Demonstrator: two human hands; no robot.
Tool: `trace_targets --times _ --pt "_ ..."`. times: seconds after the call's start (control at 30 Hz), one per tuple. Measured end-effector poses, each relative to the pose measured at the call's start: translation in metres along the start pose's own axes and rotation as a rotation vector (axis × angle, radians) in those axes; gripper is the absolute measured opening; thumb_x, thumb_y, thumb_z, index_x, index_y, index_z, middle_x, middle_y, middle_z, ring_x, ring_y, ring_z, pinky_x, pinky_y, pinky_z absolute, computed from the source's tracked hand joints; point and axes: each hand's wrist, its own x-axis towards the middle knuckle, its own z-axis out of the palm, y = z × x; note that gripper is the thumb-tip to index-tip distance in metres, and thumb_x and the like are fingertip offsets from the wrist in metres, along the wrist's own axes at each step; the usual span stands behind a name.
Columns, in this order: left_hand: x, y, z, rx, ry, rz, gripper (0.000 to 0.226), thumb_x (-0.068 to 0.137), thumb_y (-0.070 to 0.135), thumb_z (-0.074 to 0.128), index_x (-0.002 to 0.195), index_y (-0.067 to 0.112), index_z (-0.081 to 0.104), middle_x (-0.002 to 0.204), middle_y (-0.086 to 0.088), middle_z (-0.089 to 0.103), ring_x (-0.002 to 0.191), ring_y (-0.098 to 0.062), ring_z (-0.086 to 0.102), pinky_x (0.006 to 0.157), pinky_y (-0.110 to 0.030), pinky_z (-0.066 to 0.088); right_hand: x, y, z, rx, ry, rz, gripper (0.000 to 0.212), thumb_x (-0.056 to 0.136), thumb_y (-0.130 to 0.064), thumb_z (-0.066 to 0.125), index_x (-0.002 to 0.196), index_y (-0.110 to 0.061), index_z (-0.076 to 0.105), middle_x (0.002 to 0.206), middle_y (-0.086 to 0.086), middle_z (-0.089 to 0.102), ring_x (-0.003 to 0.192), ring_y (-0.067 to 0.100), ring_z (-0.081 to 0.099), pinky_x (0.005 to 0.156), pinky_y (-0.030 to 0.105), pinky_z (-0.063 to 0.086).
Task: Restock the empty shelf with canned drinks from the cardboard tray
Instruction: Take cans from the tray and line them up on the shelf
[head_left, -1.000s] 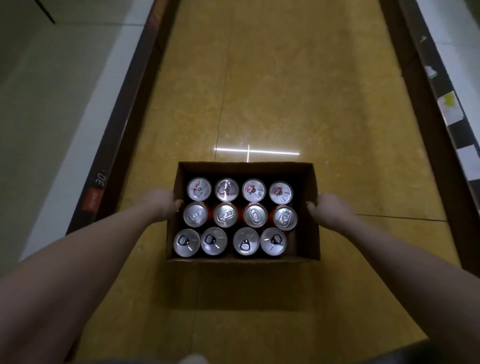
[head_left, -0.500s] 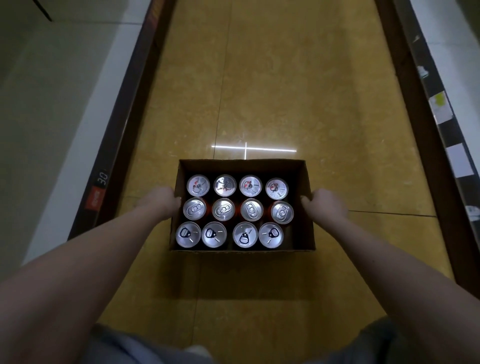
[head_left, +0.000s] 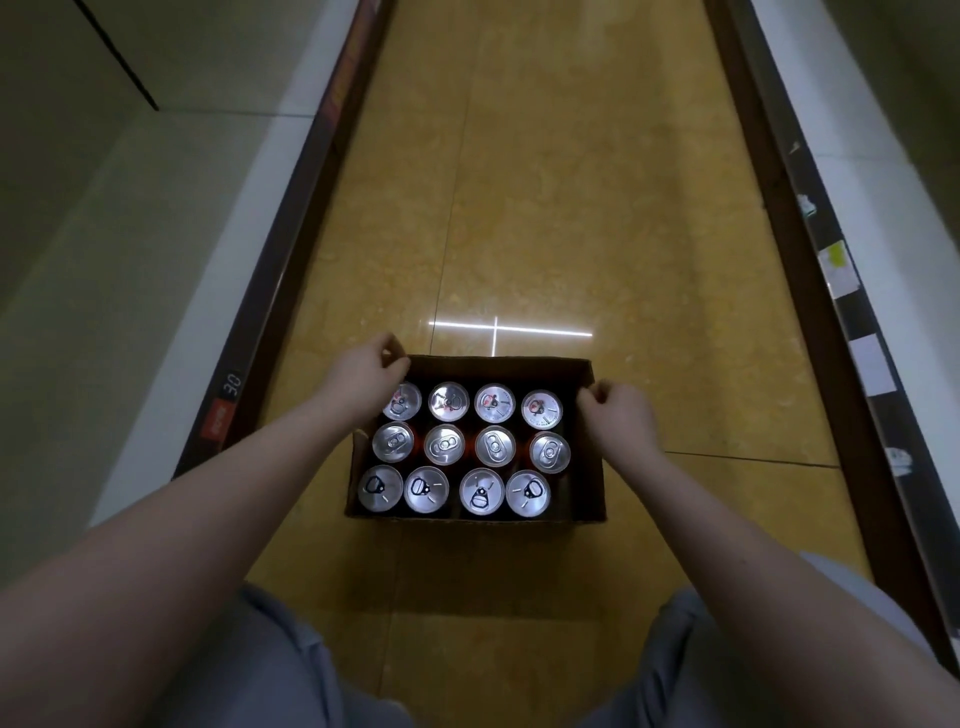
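A tray sits on the yellow floor between a left shelf and a right shelf. It holds twelve cans, upright in three rows of four. The left hand is at the far left corner with its fingers curled, partly covering the can there. The right hand curls at the right wall's rim. In the dim light it is unclear whether either hand pinches the cardboard. Grey trousers fill the bottom edge.

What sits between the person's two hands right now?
In the head view, the far row of silver-topped cans inside the brown cardboard tray lies between the left hand and right hand.
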Motion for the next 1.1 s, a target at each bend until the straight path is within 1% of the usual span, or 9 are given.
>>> trace_targets --times 0.03,0.13,0.23,0.33,0.5,0.67,0.73,0.9,1.1 --pt "-0.005 0.005 0.004 -0.066 0.016 0.012 0.016 0.094 0.022 0.050 0.104 0.011 0.054 0.084 -0.005 0.057 0.064 -0.017 0.052 0.057 -0.027 0.041 -0.003 -0.005 0.003 0.069 0.001 -0.024 0.018 0.092 -0.019 0.049 0.093 -0.009 0.064 0.073 0.003 0.058 0.067 0.020 0.052 0.051 0.025 0.033" --pt "-0.022 0.013 0.026 -0.210 0.010 0.014 0.017 0.092 0.023 0.052 0.103 0.011 0.054 0.090 -0.006 0.060 0.084 -0.027 0.060 0.076 -0.040 0.051 -0.017 -0.010 0.016 0.232 -0.006 -0.081 0.020 0.091 -0.016 0.050 0.105 -0.011 0.064 0.091 0.003 0.064 0.071 0.014 0.055 0.058 0.026 0.041" --pt "-0.034 0.010 0.052 -0.276 -0.052 -0.021 0.019 0.092 0.026 0.052 0.105 0.013 0.053 0.094 -0.008 0.061 0.088 -0.031 0.063 0.080 -0.046 0.051 -0.027 -0.005 0.031 0.294 -0.020 -0.074 0.020 0.091 -0.015 0.050 0.107 -0.015 0.062 0.086 -0.001 0.064 0.060 0.011 0.051 0.053 0.026 0.040" --pt "-0.038 0.002 0.078 -0.339 -0.128 -0.068 0.014 0.091 0.029 0.053 0.099 0.018 0.052 0.091 -0.002 0.060 0.090 -0.028 0.063 0.083 -0.044 0.051 -0.032 0.006 0.045 0.242 -0.047 0.006 0.021 0.091 -0.014 0.049 0.109 -0.016 0.060 0.079 -0.003 0.062 0.061 0.010 0.052 0.056 0.028 0.042" --pt "-0.037 0.002 0.110 -0.365 -0.267 -0.107 0.013 0.089 0.025 0.054 0.097 0.015 0.050 0.083 -0.002 0.058 0.082 -0.030 0.066 0.077 -0.041 0.053 -0.039 0.028 0.066 0.081 -0.103 0.106 0.024 0.092 -0.020 0.050 0.114 -0.018 0.059 0.103 0.004 0.067 0.084 0.022 0.061 0.064 0.028 0.045" --pt "-0.037 0.006 0.131 -0.245 -0.389 -0.066 0.016 0.091 0.025 0.052 0.103 0.014 0.049 0.082 -0.004 0.059 0.071 -0.025 0.058 0.073 -0.038 0.051 -0.040 0.037 0.077 0.040 -0.156 0.132 0.026 0.089 -0.016 0.051 0.113 -0.016 0.060 0.108 0.006 0.067 0.092 0.025 0.062 0.068 0.029 0.046" --pt "-0.037 0.006 0.133 -0.170 -0.432 -0.029 0.025 0.091 0.025 0.052 0.113 0.014 0.051 0.091 -0.002 0.061 0.077 -0.023 0.060 0.078 -0.040 0.053 -0.039 0.038 0.078 0.013 -0.176 0.125 0.029 0.089 -0.018 0.053 0.117 -0.017 0.061 0.110 0.005 0.067 0.094 0.024 0.062 0.067 0.026 0.043" --pt "-0.035 0.010 0.136 -0.034 -0.505 0.052 0.039 0.093 0.026 0.048 0.131 0.019 0.046 0.129 -0.003 0.057 0.106 -0.021 0.059 0.088 -0.033 0.048 -0.037 0.039 0.076 0.019 -0.186 0.093 0.028 0.090 -0.016 0.053 0.116 -0.019 0.062 0.111 0.006 0.068 0.094 0.023 0.063 0.070 0.029 0.048" --pt "-0.036 0.010 0.138 0.007 -0.507 0.107 0.040 0.089 0.013 0.048 0.129 0.018 0.049 0.128 -0.005 0.058 0.110 -0.021 0.057 0.089 -0.032 0.047 -0.039 0.039 0.077 0.009 -0.165 0.105 0.024 0.092 -0.010 0.051 0.109 -0.018 0.065 0.106 0.009 0.069 0.093 0.027 0.063 0.068 0.030 0.047"
